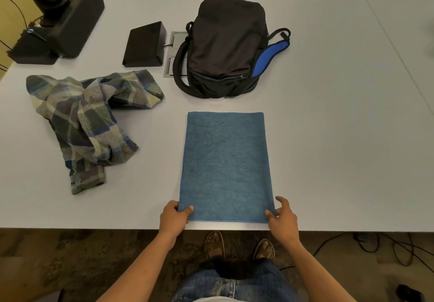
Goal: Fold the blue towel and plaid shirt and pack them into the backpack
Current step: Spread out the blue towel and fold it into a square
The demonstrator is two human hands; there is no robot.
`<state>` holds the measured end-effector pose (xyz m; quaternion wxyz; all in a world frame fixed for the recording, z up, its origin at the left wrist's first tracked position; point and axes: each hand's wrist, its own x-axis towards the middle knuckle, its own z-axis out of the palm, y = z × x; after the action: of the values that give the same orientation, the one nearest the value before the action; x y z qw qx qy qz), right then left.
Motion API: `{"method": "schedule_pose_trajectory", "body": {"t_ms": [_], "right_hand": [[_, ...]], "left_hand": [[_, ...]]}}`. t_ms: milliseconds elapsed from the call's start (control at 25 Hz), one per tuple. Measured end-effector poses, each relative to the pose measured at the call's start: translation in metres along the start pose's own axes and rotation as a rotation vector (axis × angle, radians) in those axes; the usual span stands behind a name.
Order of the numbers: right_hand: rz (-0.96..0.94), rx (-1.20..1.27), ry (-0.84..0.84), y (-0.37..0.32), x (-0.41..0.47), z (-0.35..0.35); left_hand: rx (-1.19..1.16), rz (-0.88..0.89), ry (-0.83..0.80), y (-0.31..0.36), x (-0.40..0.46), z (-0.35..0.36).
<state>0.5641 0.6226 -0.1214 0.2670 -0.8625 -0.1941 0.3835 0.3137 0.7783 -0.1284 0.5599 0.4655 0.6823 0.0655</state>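
Your fingers point(189, 208) pinch the near corners of the blue towel point(226, 165): the left hand point(173, 217) holds the near left corner with the thumb on top, and the right hand point(283, 216) holds the near right corner the same way; the fingers under the cloth are hidden. You have one towel, lying flat as a tall rectangle on the bench point(340, 114), its near hem just inside the bench edge; how many layers it has cannot be told. One plaid shirt point(87, 123) lies crumpled to the left of the towel, apart from it; its sleeves and collar are hard to make out in the heap. One black backpack point(225, 50) lies beyond the towel, with a blue-lined strap point(270, 55) showing on its right side and a black strap looping on its left; whether its zip is open cannot be told. One flat black box point(144, 44) sits just left of the backpack, partly covering a grey plate set in the bench; one black stand point(61, 22) at the far left corner is cut off by the frame. Your two sandalled feet show below the bench edge.
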Motion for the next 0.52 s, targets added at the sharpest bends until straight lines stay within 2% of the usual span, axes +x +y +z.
{"method": "schedule_pose_trajectory", "body": {"t_ms": [360,520], "right_hand": [[-0.064,0.117,0.04,0.012,-0.019,-0.013],[-0.121,0.18,0.032,0.008,-0.017,-0.019]], "left_hand": [[0.056,0.207,0.003,-0.009,-0.032,-0.019],[-0.026,0.258,-0.047,0.001,-0.03,-0.026]]}}
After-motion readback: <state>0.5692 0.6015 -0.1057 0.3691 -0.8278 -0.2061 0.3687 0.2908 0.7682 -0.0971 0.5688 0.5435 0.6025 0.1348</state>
